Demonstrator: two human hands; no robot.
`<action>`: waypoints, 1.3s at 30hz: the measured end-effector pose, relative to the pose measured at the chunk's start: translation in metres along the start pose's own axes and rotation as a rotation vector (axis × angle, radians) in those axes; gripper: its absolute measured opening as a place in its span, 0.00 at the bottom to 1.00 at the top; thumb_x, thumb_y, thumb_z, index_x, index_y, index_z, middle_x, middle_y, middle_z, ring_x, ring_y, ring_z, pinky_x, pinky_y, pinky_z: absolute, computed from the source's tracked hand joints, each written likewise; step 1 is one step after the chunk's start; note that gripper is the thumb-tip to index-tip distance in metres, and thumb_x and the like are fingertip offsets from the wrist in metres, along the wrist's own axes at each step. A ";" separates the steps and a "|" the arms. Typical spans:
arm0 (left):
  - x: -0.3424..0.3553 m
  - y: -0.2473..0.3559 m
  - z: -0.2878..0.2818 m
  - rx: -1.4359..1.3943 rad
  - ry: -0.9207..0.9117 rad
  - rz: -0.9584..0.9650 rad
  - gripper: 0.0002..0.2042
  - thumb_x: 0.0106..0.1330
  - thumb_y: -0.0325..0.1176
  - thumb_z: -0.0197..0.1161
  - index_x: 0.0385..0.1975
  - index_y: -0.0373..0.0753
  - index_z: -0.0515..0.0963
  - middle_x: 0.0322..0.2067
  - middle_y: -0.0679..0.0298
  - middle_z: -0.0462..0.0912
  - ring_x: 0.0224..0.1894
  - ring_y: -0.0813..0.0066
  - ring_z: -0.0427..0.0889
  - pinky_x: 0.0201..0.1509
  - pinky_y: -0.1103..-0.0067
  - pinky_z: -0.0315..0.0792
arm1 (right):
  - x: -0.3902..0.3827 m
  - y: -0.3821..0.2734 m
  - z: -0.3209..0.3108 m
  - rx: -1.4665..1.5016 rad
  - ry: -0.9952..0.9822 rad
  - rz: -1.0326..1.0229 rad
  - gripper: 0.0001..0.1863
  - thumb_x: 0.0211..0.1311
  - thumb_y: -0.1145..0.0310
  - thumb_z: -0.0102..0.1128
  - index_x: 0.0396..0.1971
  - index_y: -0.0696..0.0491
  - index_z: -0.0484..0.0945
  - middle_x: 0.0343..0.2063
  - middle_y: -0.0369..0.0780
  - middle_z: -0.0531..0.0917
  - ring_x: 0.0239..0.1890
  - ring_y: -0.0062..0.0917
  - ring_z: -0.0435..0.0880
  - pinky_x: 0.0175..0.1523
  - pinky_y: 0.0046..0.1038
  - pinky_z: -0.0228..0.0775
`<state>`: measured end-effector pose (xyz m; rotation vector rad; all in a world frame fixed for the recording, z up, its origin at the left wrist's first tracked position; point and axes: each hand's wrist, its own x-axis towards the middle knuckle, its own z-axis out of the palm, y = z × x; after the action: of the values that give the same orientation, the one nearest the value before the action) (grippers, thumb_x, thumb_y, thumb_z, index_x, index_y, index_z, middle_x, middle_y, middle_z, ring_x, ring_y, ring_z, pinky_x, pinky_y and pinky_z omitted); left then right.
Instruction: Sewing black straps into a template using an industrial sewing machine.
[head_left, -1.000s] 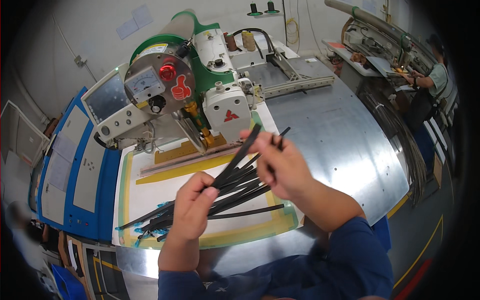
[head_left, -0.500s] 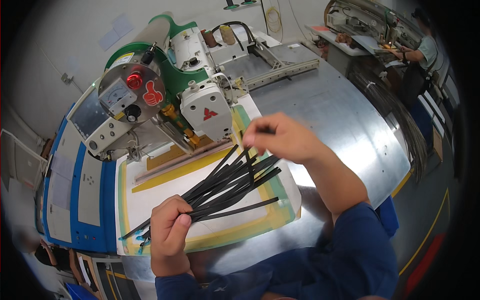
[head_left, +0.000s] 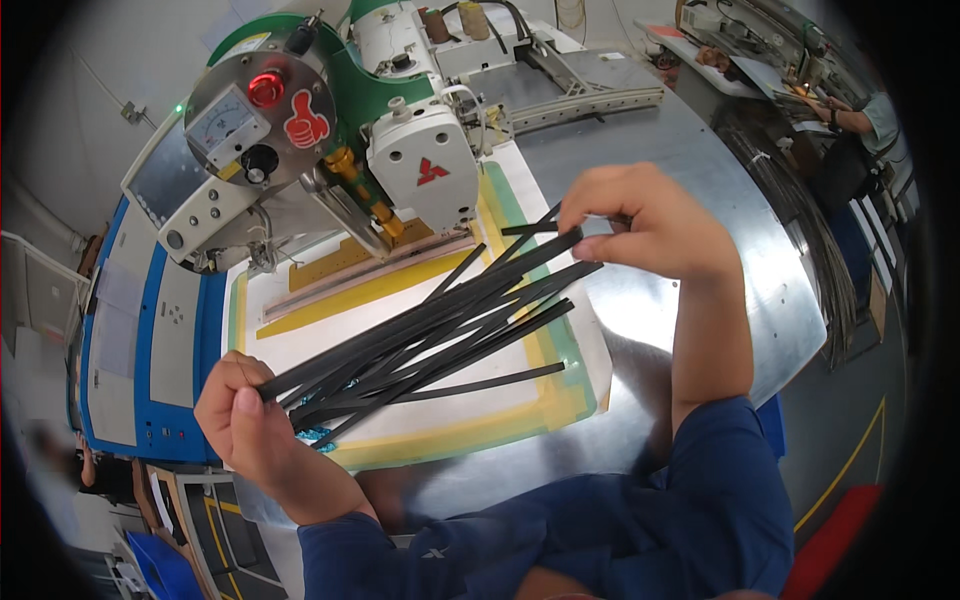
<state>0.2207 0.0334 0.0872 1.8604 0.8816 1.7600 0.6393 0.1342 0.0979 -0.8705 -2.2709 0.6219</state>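
Several flat black strips lie in a loose sheaf above the taped white sheet, their ends fanned out to the right. My left hand is closed round the near left part of the strips. At the far right end, my right hand pinches the tips of one or more strips between thumb and fingers, so that these run straight from hand to hand. Other strips hang below them, apart from the right hand. Shiny teal-blue bits show under the strips beside my left hand. How many strips each hand grips is hidden.
A white and green sewing machine head stands just beyond the strips, with a yellow plate under it. The white sheet is edged with yellow and green tape on a metal table. A co-worker is at the far right.
My left hand has moved left and slightly up. My right hand has moved right and up, drawing strips out straight between the hands. The head view has shifted a little.
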 end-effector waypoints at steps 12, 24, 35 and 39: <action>-0.001 0.035 -0.029 -0.638 -0.236 0.254 0.19 0.67 0.36 0.69 0.13 0.41 0.74 0.13 0.72 0.70 0.09 0.85 0.62 0.15 0.84 0.56 | 0.039 0.110 0.090 -0.184 -0.046 0.394 0.13 0.65 0.67 0.69 0.46 0.56 0.81 0.47 0.49 0.85 0.50 0.47 0.84 0.56 0.42 0.76; -0.004 0.045 -0.032 -0.804 -0.236 0.279 0.20 0.66 0.31 0.71 0.11 0.45 0.71 0.12 0.75 0.67 0.11 0.88 0.60 0.17 0.87 0.53 | 0.075 0.103 0.159 -0.367 -0.122 0.153 0.12 0.59 0.74 0.68 0.43 0.56 0.83 0.45 0.47 0.82 0.50 0.45 0.84 0.56 0.42 0.78; 0.002 0.043 -0.033 -0.736 -0.165 0.245 0.20 0.73 0.36 0.63 0.15 0.43 0.71 0.15 0.72 0.68 0.12 0.85 0.62 0.18 0.83 0.55 | 0.065 0.079 0.139 -0.151 -0.081 0.221 0.13 0.60 0.71 0.72 0.44 0.57 0.85 0.35 0.46 0.86 0.42 0.39 0.87 0.50 0.37 0.79; -0.004 0.029 -0.020 -0.483 0.075 0.164 0.18 0.79 0.39 0.51 0.23 0.42 0.65 0.20 0.70 0.63 0.20 0.82 0.57 0.25 0.79 0.57 | 0.043 -0.011 0.107 0.635 -0.442 0.251 0.32 0.62 0.67 0.75 0.66 0.55 0.76 0.29 0.34 0.86 0.35 0.12 0.83 0.42 0.20 0.73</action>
<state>0.2059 0.0079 0.1067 1.5877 0.2892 1.9385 0.5354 0.1364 0.0468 -0.7410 -2.1088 1.6754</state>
